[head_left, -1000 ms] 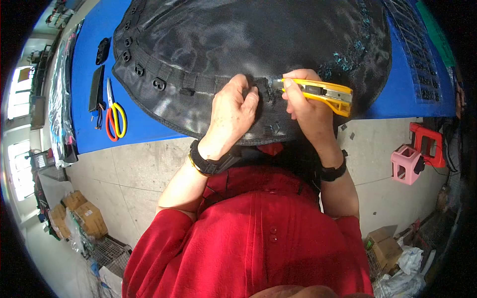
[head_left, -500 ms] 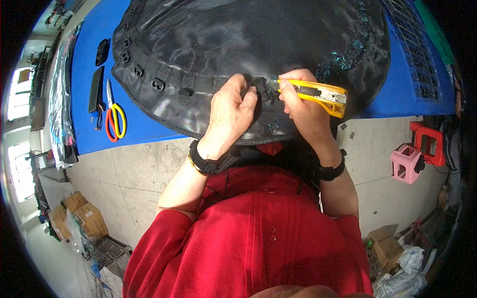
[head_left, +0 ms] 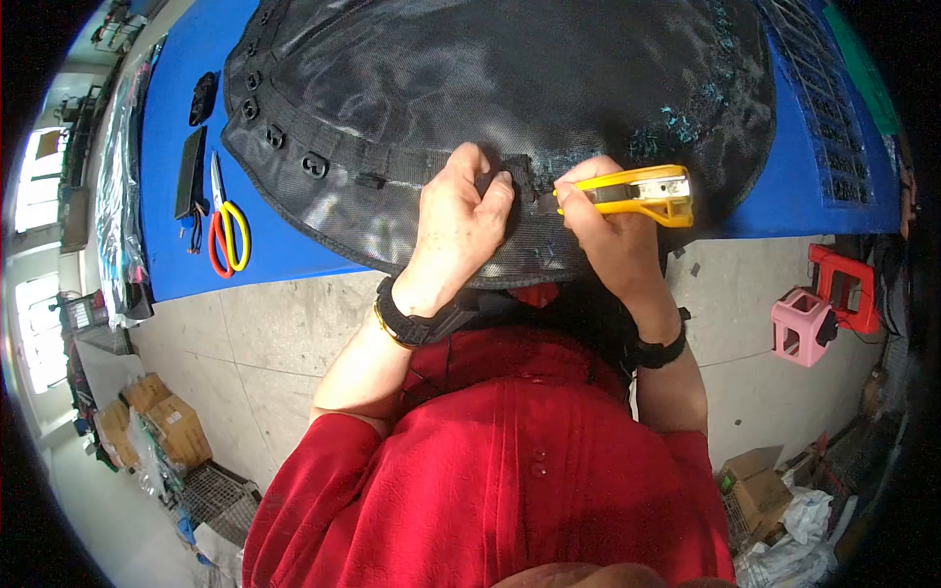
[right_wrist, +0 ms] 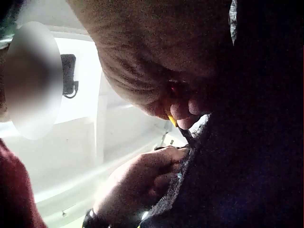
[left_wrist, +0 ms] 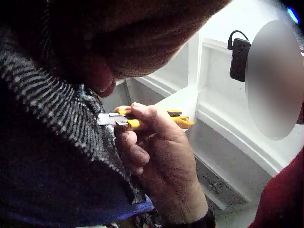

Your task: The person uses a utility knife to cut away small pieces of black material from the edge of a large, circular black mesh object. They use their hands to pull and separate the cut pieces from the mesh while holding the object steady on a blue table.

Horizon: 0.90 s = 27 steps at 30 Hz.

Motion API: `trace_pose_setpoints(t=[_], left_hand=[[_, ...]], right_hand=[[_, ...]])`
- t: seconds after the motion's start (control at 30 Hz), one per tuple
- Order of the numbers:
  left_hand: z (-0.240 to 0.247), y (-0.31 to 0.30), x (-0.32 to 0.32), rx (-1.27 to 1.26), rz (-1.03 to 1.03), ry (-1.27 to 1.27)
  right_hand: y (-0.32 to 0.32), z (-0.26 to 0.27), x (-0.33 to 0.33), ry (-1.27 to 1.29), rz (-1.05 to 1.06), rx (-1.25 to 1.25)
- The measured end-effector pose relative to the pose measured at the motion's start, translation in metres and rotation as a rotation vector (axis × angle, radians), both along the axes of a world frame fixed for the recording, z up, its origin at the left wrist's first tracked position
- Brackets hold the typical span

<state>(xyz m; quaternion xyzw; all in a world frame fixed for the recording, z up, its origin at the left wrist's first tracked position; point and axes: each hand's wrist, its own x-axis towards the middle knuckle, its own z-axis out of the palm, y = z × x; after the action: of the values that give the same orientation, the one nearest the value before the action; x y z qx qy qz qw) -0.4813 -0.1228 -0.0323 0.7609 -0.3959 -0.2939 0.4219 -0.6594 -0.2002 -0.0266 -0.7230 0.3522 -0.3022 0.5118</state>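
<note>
A large piece of black mesh fabric (head_left: 441, 93), with webbing and metal-looking rings along its curved edge, lies on the blue table. My left hand (head_left: 457, 223) grips the webbing (head_left: 517, 176) near the front edge, thumb and fingers closed on a fold. In my right hand (head_left: 619, 235) is a yellow utility knife (head_left: 642, 191), pinched near its front end. Its blade (left_wrist: 104, 118) points left and sits right at the seam in the left wrist view. Loose teal threads (head_left: 676, 125) are scattered on the fabric to the right.
Scissors (head_left: 228, 235) with red and yellow handles lie on the blue table (head_left: 294, 260) at left, beside a dark pouch (head_left: 190, 176). Plastic-wrapped goods (head_left: 120, 206) line the far left. A pink stool (head_left: 802, 318) and a red stool (head_left: 851, 284) stand on the floor at right.
My right hand has drawn the utility knife a little toward my body and slightly right, away from its earlier spot on the seam. The left hand keeps its hold on the webbing.
</note>
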Motion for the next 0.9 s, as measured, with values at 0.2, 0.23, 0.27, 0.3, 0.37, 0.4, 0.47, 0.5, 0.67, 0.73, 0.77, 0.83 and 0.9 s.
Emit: trace_pose_setpoints(t=[0.2, 0.23, 0.27, 0.3, 0.37, 0.4, 0.47, 0.5, 0.67, 0.73, 0.77, 0.83, 0.9], left_hand=[[0.013, -0.002, -0.003, -0.010, 0.003, 0.023], [0.010, -0.002, -0.002, -0.033, -0.021, -0.011], [0.007, -0.002, -0.001, -0.055, -0.044, -0.044], [0.005, -0.002, 0.000, -0.056, -0.048, -0.040], [0.001, -0.002, 0.001, -0.057, -0.059, -0.031], [-0.001, -0.002, 0.001, -0.060, -0.056, -0.029], [-0.003, -0.002, 0.001, -0.054, -0.049, -0.027], [-0.003, -0.002, 0.000, -0.047, -0.045, -0.027], [0.005, -0.001, -0.001, -0.015, -0.052, -0.048], [0.006, -0.001, -0.001, -0.023, -0.055, -0.049], [0.006, -0.001, -0.001, -0.026, -0.056, -0.048], [0.005, -0.001, -0.001, -0.019, -0.052, -0.050], [0.004, -0.001, -0.001, -0.022, -0.051, -0.054]], right_hand=[[-0.002, -0.005, 0.000, -0.014, -0.028, -0.057], [-0.001, -0.006, 0.000, -0.009, -0.033, -0.044], [-0.002, -0.007, 0.000, -0.012, -0.038, -0.024], [-0.002, -0.007, 0.000, -0.020, -0.045, -0.013], [-0.003, -0.008, 0.001, -0.039, -0.065, 0.003], [-0.003, -0.007, 0.002, -0.055, -0.086, 0.039], [-0.001, 0.001, 0.004, -0.097, -0.135, 0.142], [0.000, 0.005, 0.006, -0.120, -0.164, 0.211], [-0.005, 0.007, 0.014, -0.162, -0.176, 0.229], [-0.007, 0.006, 0.016, -0.182, -0.156, 0.230], [-0.007, 0.007, 0.017, -0.188, -0.147, 0.240], [-0.008, 0.006, 0.019, -0.193, -0.137, 0.244], [-0.009, 0.004, 0.021, -0.193, -0.137, 0.231]])
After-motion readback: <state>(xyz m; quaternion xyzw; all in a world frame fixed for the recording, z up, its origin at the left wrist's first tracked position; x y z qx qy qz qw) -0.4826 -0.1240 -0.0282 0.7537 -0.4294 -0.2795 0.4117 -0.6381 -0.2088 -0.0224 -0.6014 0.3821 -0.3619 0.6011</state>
